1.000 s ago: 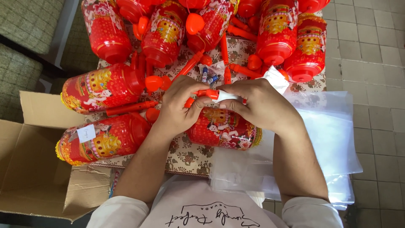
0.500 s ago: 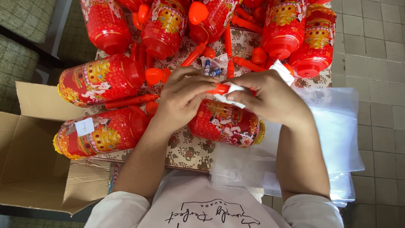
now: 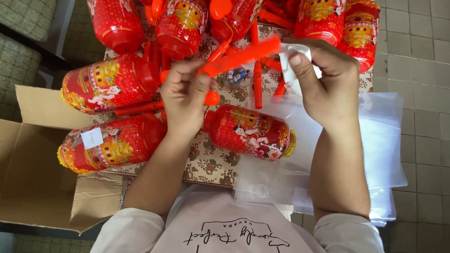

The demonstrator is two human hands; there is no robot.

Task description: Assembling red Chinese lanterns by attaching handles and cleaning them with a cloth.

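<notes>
Head camera, looking straight down from above.
It sits close over the worktop, the person's arms and chest at the bottom edge, tiled floor at right.

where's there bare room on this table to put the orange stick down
Little room. One bare strip of floral cloth lies at the near edge, between the left forearm and the lying lantern. A smaller gap sits by the loose orange sticks under the left hand. The far edge is packed with lanterns; plastic bags cover the right.
</notes>
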